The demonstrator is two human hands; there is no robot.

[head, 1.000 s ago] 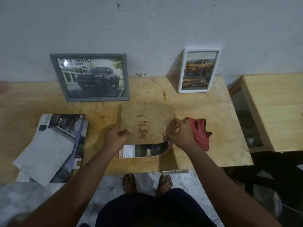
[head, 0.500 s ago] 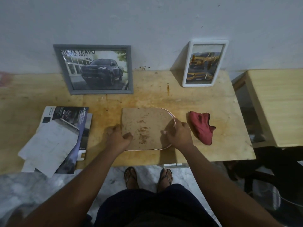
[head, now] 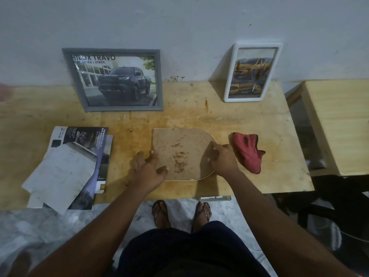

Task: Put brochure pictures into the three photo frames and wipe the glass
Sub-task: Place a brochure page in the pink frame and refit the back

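Over the feed I saw the left forearm [head: 111, 220] and the right forearm [head: 265, 212] bare along all their visible length. A dark navy garment [head: 189, 252] covered the lap. Both feet wore flip-flops [head: 159, 213] with thin dark straps, toes uncovered.

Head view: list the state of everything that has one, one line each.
Grey frame: upright against wall, picture in.
White frame: upright against wall, picture in.
Arched frame: face down, back up.
Red cloth: crumpled, untouched.
Brochures: loose pile.
Left hand: presses arched frame's left edge.
Right hand: presses its rounded end.
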